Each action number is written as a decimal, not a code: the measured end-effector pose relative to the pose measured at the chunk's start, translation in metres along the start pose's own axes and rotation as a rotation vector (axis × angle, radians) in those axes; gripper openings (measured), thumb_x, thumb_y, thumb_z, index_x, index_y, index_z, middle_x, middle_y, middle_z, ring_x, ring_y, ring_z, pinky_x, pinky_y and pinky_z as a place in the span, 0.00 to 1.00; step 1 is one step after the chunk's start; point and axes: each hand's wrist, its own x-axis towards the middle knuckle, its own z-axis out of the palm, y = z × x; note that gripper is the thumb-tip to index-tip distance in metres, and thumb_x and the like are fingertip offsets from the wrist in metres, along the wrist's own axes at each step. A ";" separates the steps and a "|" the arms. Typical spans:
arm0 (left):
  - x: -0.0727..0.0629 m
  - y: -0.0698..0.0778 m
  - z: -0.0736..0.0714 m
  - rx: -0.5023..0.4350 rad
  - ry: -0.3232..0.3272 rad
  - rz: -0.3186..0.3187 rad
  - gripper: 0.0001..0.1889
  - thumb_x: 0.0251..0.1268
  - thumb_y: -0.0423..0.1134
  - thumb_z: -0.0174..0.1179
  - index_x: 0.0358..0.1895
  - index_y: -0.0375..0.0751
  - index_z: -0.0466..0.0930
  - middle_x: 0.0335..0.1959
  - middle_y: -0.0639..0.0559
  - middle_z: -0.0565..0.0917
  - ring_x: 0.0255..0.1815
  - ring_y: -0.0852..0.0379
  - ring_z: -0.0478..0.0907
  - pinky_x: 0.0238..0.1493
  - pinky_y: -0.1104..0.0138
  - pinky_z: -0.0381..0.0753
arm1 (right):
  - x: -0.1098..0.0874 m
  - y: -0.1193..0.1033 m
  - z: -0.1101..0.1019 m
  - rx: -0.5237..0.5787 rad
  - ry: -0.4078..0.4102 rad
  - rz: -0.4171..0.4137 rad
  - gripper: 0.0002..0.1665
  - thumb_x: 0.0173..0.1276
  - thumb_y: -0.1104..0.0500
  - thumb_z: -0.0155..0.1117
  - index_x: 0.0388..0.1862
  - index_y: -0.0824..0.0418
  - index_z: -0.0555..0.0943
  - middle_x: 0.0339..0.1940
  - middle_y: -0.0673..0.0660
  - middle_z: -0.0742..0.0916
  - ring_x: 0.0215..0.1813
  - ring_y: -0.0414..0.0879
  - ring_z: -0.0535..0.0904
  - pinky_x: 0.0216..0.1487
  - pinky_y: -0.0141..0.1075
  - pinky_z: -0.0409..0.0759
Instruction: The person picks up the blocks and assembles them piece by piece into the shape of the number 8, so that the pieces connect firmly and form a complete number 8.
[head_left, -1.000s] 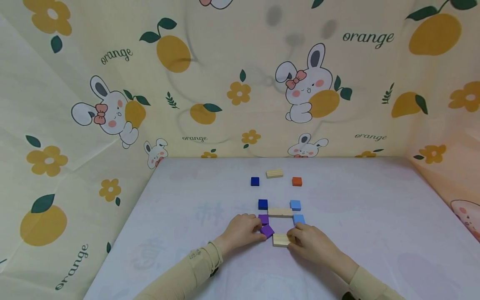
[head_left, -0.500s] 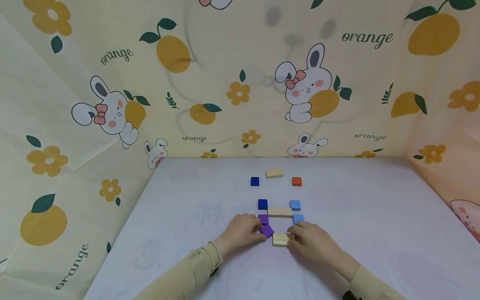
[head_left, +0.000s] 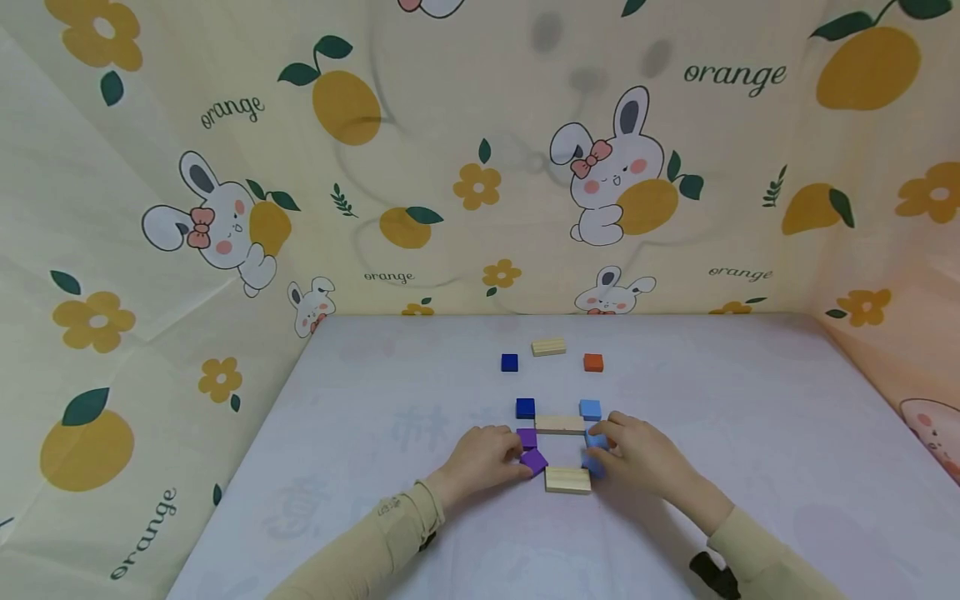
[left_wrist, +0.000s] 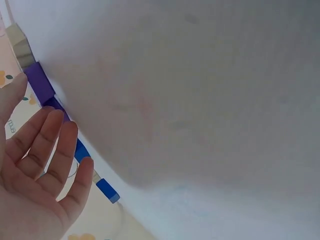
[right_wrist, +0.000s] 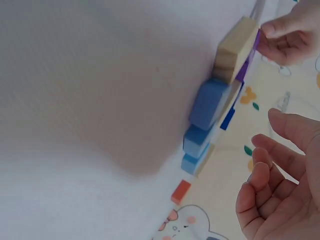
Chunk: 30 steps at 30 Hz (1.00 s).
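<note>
My left hand [head_left: 486,458] lies beside two purple blocks, thumb by the tilted near block [head_left: 534,462] and fingertips by the far one [head_left: 527,438]. In the left wrist view its fingers are loosely spread and the thumb meets a purple block [left_wrist: 40,82]. Over at the right, my right hand [head_left: 641,457] has thumb and fingertips at two blue blocks [head_left: 594,465], partly covering them. Its fingers look relaxed in the right wrist view, with a gap between the hand and the blue block [right_wrist: 207,105]. A wooden plank [head_left: 567,480] bridges the near side between both hands.
Farther in stand a dark blue block [head_left: 526,408], a light blue block [head_left: 590,409] and a second wooden plank [head_left: 559,425]. Toward the back edge are another dark blue block [head_left: 510,362], an orange block [head_left: 593,362] and a ridged wooden piece [head_left: 548,347].
The right hand has drawn off the near plank and moved up and right to the blue blocks, baring the near blue block and plank end. The left hand has hardly moved.
</note>
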 end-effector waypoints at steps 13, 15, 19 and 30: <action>0.006 -0.006 -0.004 -0.047 0.096 -0.075 0.14 0.56 0.51 0.63 0.40 0.46 0.82 0.29 0.57 0.80 0.26 0.65 0.73 0.30 0.74 0.69 | 0.022 0.016 -0.014 0.024 0.004 0.076 0.17 0.59 0.54 0.66 0.44 0.63 0.82 0.27 0.50 0.77 0.26 0.39 0.68 0.25 0.29 0.67; 0.007 -0.007 -0.004 -0.032 0.093 -0.089 0.16 0.57 0.51 0.62 0.42 0.46 0.82 0.31 0.57 0.80 0.28 0.64 0.75 0.31 0.73 0.71 | 0.027 0.020 -0.016 0.027 0.008 0.082 0.17 0.60 0.54 0.65 0.44 0.63 0.82 0.27 0.51 0.78 0.26 0.39 0.68 0.25 0.29 0.67; 0.008 -0.009 -0.004 0.002 0.092 -0.094 0.17 0.57 0.52 0.62 0.44 0.45 0.82 0.34 0.56 0.81 0.31 0.62 0.77 0.33 0.72 0.73 | 0.037 0.030 -0.017 0.034 0.007 0.105 0.16 0.61 0.55 0.65 0.45 0.63 0.82 0.29 0.52 0.78 0.27 0.41 0.69 0.26 0.30 0.68; 0.009 -0.014 -0.001 0.020 0.081 -0.059 0.17 0.56 0.51 0.63 0.44 0.45 0.83 0.34 0.56 0.82 0.30 0.63 0.78 0.31 0.73 0.72 | 0.060 0.055 -0.013 0.087 -0.039 0.180 0.16 0.63 0.56 0.62 0.45 0.65 0.81 0.31 0.56 0.80 0.30 0.46 0.72 0.31 0.35 0.70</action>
